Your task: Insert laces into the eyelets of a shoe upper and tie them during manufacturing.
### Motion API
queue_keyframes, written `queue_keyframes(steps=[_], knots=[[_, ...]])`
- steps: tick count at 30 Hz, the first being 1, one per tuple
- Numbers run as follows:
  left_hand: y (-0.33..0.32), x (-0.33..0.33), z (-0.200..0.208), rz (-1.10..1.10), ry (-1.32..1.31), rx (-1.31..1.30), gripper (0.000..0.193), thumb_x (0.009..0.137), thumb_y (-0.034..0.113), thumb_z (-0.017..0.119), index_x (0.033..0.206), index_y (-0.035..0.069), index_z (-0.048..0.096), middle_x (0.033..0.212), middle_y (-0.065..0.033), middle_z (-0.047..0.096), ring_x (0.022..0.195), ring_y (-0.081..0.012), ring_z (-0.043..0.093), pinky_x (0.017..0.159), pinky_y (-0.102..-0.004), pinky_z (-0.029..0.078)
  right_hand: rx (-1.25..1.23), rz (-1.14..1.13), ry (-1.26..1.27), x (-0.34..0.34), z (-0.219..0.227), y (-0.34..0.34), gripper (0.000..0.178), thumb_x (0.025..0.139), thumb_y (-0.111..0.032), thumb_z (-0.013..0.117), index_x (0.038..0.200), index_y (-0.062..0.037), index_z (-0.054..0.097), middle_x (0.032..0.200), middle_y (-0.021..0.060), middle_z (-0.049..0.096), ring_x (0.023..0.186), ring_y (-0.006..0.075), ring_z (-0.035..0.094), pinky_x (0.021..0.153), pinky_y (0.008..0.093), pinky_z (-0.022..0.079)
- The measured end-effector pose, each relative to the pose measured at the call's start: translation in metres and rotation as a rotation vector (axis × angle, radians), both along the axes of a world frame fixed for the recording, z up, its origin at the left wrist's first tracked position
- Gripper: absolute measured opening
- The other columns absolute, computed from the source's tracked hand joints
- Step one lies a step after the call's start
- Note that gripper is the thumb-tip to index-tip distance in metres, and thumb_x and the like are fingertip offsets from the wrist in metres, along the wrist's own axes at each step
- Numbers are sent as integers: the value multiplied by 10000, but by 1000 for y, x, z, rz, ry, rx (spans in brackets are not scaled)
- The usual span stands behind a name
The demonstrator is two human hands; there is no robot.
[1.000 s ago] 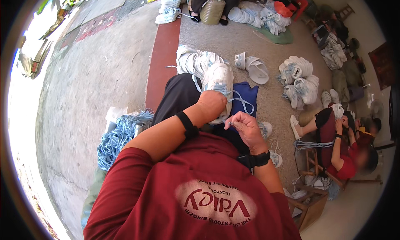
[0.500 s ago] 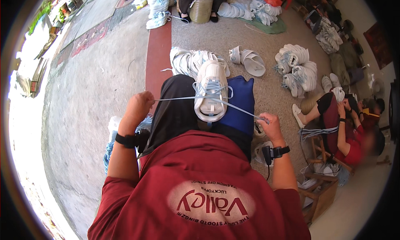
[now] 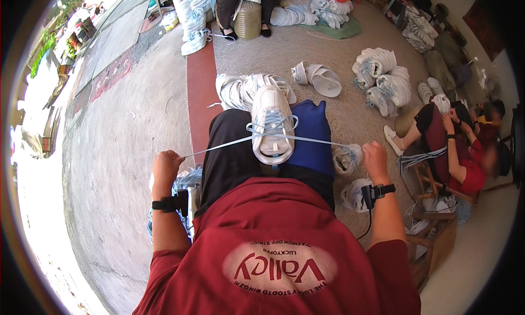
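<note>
A white sneaker (image 3: 272, 102) rests on my lap, toe pointing away, its heel opening toward me. Light blue shoelace (image 3: 219, 146) crosses over its tongue, with loops bulging at both sides. My left hand (image 3: 165, 166) pinches one lace end, out to the left of my knee. The other end is pinched in my right hand (image 3: 375, 161), out to the right. Both lace ends are stretched taut from the shoe. Dark trousers cover my left thigh, and a blue cloth (image 3: 313, 130) lies over my right one.
White shoe uppers (image 3: 240, 91) are heaped beyond my knees, with a loose pair (image 3: 322, 79) to their right. Several shoe bundles (image 3: 385, 80) stand farther right. More shoes lie beside my right hand. A co-worker (image 3: 462, 162) sits at right by a wooden stool (image 3: 432, 249); another sits ahead.
My hands have moved farther apart and slightly toward me, drawing the lace ends out longer. The shoe stays on my lap.
</note>
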State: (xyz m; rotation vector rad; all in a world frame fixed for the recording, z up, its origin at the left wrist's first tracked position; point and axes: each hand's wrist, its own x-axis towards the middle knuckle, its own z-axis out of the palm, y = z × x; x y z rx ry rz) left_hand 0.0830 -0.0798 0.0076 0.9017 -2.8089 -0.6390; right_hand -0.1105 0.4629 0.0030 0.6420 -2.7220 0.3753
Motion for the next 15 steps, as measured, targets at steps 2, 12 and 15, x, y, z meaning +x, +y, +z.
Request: queue_keyframes(steps=[2, 12, 15], knots=[[4, -5, -7, 23, -68, -65, 201, 673, 214, 739, 731, 30, 681, 717, -145, 653, 685, -312, 631, 620, -379, 483, -70, -70, -212, -5, -9, -6, 34, 717, -27, 595, 716, -60, 606, 610, 121, 516, 589, 291, 525, 526, 352, 413], [105, -80, 23, -502, -27, 1504, 115, 826, 128, 642, 751, 63, 584, 699, -18, 626, 601, -89, 575, 537, -173, 435, -1039, 326, -963, -4, -19, -177, 163, 723, 33, 645, 616, -6, 528, 706, 102, 630, 688, 127, 607, 581, 228, 452], [127, -103, 16, -588, -86, 1400, 82, 821, 103, 640, 778, 48, 598, 771, -50, 658, 663, -93, 612, 559, -171, 458, -1233, 274, -789, 1, -15, -198, 170, 700, 42, 650, 587, 6, 528, 744, 98, 647, 754, 133, 585, 606, 262, 438]])
